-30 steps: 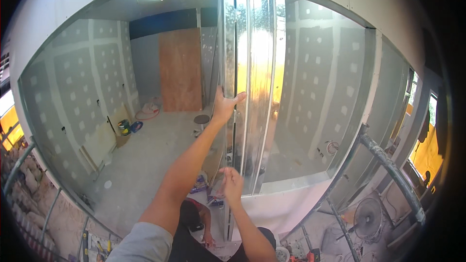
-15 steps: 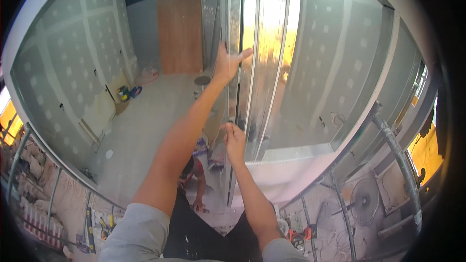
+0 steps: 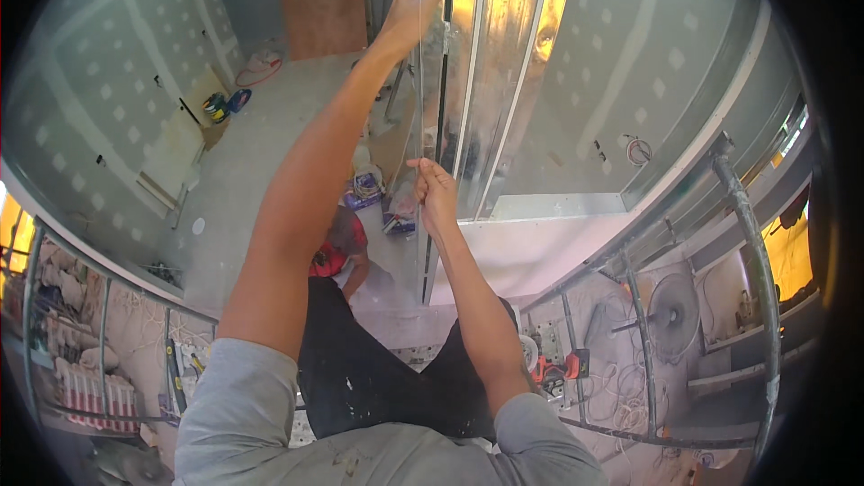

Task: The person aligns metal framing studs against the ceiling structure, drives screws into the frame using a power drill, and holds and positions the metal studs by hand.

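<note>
Ahead of me stands an upright bundle of shiny metal studs (image 3: 459, 81). My left hand (image 3: 414, 13) is raised high on its left edge, the fingers along one side and the thumb across the front, closed on the stud. Lower down, my right hand (image 3: 436, 191) is pinched at the same edge with its index finger pointing left. A thin vertical line runs beside that edge, but what the right fingertips hold is too small to tell. Below my arms, a person in a red and dark top (image 3: 344, 241) crouches near the foot of the studs.
Metal guard rails (image 3: 742, 216) curve around my raised standing place. Beneath are a grey fan (image 3: 673, 313), an orange-red power tool (image 3: 571, 364) and tangled cords. Patched plasterboard walls (image 3: 117, 63) flank the room, with a brown board (image 3: 319, 0) leaning at the back.
My view has tilted downward, so both hands and the studs appear higher. The left hand looks farther above the right. More of the crouching person's top shows.
</note>
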The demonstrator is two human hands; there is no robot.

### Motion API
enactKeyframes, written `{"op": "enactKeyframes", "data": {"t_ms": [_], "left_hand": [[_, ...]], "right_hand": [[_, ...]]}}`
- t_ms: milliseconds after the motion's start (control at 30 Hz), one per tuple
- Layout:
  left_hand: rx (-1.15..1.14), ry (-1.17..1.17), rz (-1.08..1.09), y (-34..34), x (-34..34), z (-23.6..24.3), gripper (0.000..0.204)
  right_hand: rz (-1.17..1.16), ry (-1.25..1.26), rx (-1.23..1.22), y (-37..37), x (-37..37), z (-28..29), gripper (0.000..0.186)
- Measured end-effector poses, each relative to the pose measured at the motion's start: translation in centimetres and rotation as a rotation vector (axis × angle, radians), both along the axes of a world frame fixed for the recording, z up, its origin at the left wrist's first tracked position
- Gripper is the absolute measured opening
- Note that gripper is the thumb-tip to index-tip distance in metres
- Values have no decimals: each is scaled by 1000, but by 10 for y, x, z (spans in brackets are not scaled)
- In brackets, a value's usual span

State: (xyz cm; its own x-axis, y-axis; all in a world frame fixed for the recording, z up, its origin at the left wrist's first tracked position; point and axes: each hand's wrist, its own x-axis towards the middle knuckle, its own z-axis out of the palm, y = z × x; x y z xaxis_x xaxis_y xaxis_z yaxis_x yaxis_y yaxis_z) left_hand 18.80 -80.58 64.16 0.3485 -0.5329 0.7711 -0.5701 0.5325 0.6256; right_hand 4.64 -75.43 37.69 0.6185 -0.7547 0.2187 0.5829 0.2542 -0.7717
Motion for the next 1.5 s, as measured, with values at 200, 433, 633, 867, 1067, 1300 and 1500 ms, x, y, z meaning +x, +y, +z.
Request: {"op": "enactKeyframes", "data": {"t_ms": [200, 433, 633, 867, 1067, 1300, 1500], "left_hand": [[113, 89, -123, 9, -2, -9, 90], [144, 33, -222, -20, 17, -18, 91], [-120, 204, -481, -26, 33, -16, 88], [-39, 303, -503, -24, 9, -98, 101], [338, 946, -423, -3, 95, -289, 102], [503, 713, -292, 14, 7, -336, 105], [445, 638, -220, 26, -34, -310, 98]], "right_hand": [[-42, 71, -32, -3, -7, -17, 34], [-90, 111, -26, -11, -5, -18, 35], [-31, 145, -24, -9, -5, -14, 34], [-251, 378, -430, -41, -21, -31, 33], [-30, 334, -442, -30, 14, 2, 30], [-87, 330, -351, -43, -11, -19, 27], [-184, 266, -312, -44, -13, -34, 27]]}}
